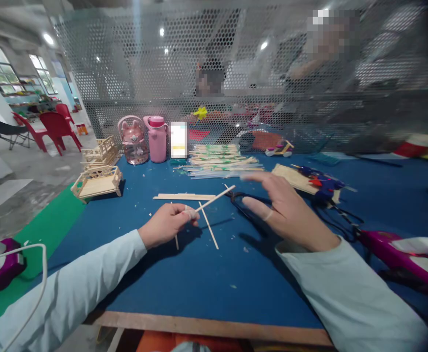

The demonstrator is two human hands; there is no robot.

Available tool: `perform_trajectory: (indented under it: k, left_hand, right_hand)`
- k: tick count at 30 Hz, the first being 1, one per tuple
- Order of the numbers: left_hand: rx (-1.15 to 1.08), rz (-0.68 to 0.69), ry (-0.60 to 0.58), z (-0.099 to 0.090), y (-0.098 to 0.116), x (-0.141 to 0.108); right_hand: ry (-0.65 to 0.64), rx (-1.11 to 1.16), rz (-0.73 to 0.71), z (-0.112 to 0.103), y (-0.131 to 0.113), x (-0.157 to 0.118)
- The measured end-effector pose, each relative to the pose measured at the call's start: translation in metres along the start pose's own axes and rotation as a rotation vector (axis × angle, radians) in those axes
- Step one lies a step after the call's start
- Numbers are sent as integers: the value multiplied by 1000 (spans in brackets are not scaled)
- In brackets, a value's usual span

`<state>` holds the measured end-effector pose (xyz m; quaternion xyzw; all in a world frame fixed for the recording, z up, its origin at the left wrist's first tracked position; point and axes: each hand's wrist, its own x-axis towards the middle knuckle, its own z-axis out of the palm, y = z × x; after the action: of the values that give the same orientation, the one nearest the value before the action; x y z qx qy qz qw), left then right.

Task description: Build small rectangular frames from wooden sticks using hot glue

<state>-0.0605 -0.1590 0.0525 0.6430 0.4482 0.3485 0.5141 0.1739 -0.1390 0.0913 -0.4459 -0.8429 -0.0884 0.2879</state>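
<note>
My left hand (172, 222) pinches one end of a thin wooden stick (217, 198), which points up and to the right. Below it, another thin stick (209, 227) lies slanted on the blue table (228, 293), and one more is partly hidden behind the hand. Just beyond lie several light sticks (184, 197) side by side. My right hand (285, 210) is raised over the table, fingers spread and a little blurred, holding nothing. Dark-handled scissors (241, 198) lie beside its thumb.
Bundled sticks (215, 160) lie at the back near pink bottles (157, 142) and a phone (179, 139). Small wooden furniture models (98, 183) stand at left. Glue guns (322, 183) with cables, a wooden board and a purple power strip (404, 252) occupy the right. A perforated metal screen rises behind.
</note>
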Motion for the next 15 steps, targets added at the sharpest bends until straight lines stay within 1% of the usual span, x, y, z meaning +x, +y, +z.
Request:
perform_trajectory:
  k: [2, 3, 4, 5, 6, 9, 13, 15]
  left_hand:
    - [-137, -37, 43, 2, 2, 0]
    - [-193, -47, 60, 3, 2, 0]
    - [-240, -54, 71, 4, 3, -1]
    - [-277, -61, 79, 4, 4, -2]
    - [-309, -68, 84, 5, 4, -2]
    - [-378, -83, 85, 4, 3, -3]
    - [-365, -54, 92, 0, -3, 0]
    - [-330, -28, 102, -1, -6, 2]
  right_hand:
    - [-315, -101, 187, 3, 15, -5]
    - [-439, -129, 235, 7, 21, -8]
    - [-486, -141, 250, 13, 26, -11]
    - [-501, -150, 255, 18, 29, -14]
    - [-490, -152, 254, 23, 31, -16]
    - [-426, -177, 287, 32, 30, -18]
    - [-391, -248, 374, 31, 21, -13]
    - [-351, -265, 430, 27, 18, -9]
